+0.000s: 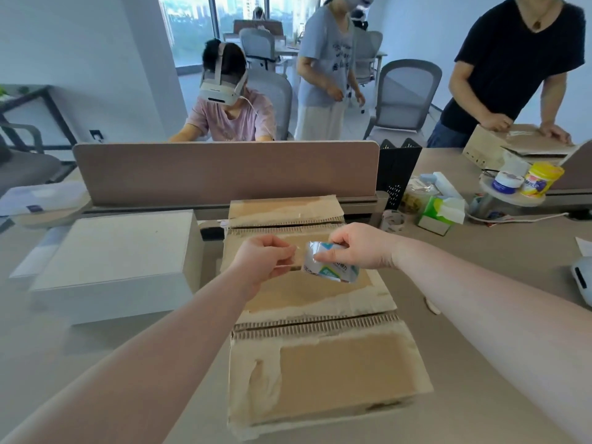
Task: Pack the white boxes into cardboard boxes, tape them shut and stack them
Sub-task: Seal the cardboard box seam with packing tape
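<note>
Fingers of my left hand (263, 259) are curled, thumb and forefinger pinching the free end of the tape (290, 255), a clear strip stretched toward the roll (330, 262) that my right hand (360, 245) grips, thumb in front and fingers curled over its top (the roll's wrapper is shiny, with blue and green print). Both hands hang just above the middle carton (315, 291).

At the far left edge of the desk (480, 315) a flat white package (38, 195) lies on a pale stand. Nearer me sits a white box (118, 261), closed, just left of the cartons and apart from them.

Three cartons stand in a row running away from me. My near carton (323, 376) has its flaps down, paper torn in pale patches. The far carton (285, 211) touches the brown divider (224, 171).

Right of the cartons I see a second tape roll (394, 221) flat on the desk, then a green tissue box (439, 213), then a small round shelf with a yellow jar (541, 178) and a blue-and-white tub (506, 182). At the far right a person in black (519, 59) rests both hands on another carton (499, 144).
</note>
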Tool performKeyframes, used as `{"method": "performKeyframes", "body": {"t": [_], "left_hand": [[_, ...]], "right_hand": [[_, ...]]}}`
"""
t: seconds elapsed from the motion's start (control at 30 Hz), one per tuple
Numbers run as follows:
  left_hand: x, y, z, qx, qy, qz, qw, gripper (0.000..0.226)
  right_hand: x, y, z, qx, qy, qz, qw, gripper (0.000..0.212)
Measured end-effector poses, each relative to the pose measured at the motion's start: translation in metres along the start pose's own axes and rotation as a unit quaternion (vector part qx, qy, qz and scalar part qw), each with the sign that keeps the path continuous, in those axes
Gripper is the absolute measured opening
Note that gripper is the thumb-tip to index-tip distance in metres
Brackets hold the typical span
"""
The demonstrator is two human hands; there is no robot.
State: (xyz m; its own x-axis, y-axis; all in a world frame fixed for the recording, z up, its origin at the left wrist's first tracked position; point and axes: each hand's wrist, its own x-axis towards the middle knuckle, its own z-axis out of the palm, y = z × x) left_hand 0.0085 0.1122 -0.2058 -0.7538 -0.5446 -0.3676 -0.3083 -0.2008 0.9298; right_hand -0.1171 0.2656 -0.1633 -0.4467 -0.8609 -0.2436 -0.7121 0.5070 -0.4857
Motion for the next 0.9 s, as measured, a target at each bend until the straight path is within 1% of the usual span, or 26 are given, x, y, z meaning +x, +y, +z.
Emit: {"method": "performKeyframes", "body": {"t": [0.1, 0.2, 0.27, 0.37, 0.43, 0.5, 0.6, 0.67, 0.73, 0.77, 0.83, 0.9], "left_hand": [[-0.017, -0.002, -0.02, 0.016, 0.022, 0.0, 1.0, 0.008], [-0.033, -0.006, -0.038, 0.0, 0.041, 0.011, 0.999, 0.009], [-0.043, -0.009, -0.045, -0.03, 0.058, 0.012, 0.998, 0.007], [-0.056, -0.011, -0.047, -0.099, 0.095, 0.004, 0.991, 0.006], [-0.062, -0.015, -0.046, -0.088, 0.096, 0.005, 0.992, 0.007], [-0.066, -0.022, -0.042, -0.087, 0.099, -0.002, 0.991, 0.007], [-0.067, -0.035, -0.038, -0.103, 0.145, -0.017, 0.984, 0.009], [-0.065, -0.041, -0.037, -0.088, 0.176, -0.018, 0.98, 0.01], [-0.066, -0.044, -0.038, -0.08, 0.175, -0.018, 0.981, 0.011], [-0.067, -0.045, -0.04, -0.077, 0.169, -0.015, 0.982, 0.012], [-0.068, -0.044, -0.044, -0.078, 0.171, -0.011, 0.982, 0.016], [-0.068, -0.044, -0.049, -0.073, 0.181, -0.003, 0.981, 0.02]], "right_hand": [[0.001, -0.018, 0.004, -0.015, -0.014, -0.022, 1.0, 0.053], [0.003, -0.038, 0.005, 0.0, -0.026, -0.046, 0.999, 0.05], [0.004, -0.05, 0.008, -0.005, -0.039, -0.058, 0.998, 0.05], [0.006, -0.055, 0.017, -0.049, -0.047, -0.046, 0.997, 0.056], [0.006, -0.053, 0.025, -0.077, -0.048, -0.038, 0.995, 0.058], [0.006, -0.053, 0.032, -0.08, -0.055, -0.036, 0.995, 0.059], [0.007, -0.058, 0.046, -0.092, -0.068, -0.022, 0.993, 0.06], [0.009, -0.058, 0.055, -0.139, -0.075, -0.011, 0.987, 0.062], [0.01, -0.056, 0.062, -0.194, -0.072, 0.002, 0.978, 0.066], [0.01, -0.056, 0.063, -0.203, -0.067, 0.008, 0.977, 0.067], [0.012, -0.059, 0.062, -0.194, -0.067, 0.017, 0.979, 0.068], [0.01, -0.066, 0.057, -0.164, -0.095, 0.014, 0.982, 0.069]]}}
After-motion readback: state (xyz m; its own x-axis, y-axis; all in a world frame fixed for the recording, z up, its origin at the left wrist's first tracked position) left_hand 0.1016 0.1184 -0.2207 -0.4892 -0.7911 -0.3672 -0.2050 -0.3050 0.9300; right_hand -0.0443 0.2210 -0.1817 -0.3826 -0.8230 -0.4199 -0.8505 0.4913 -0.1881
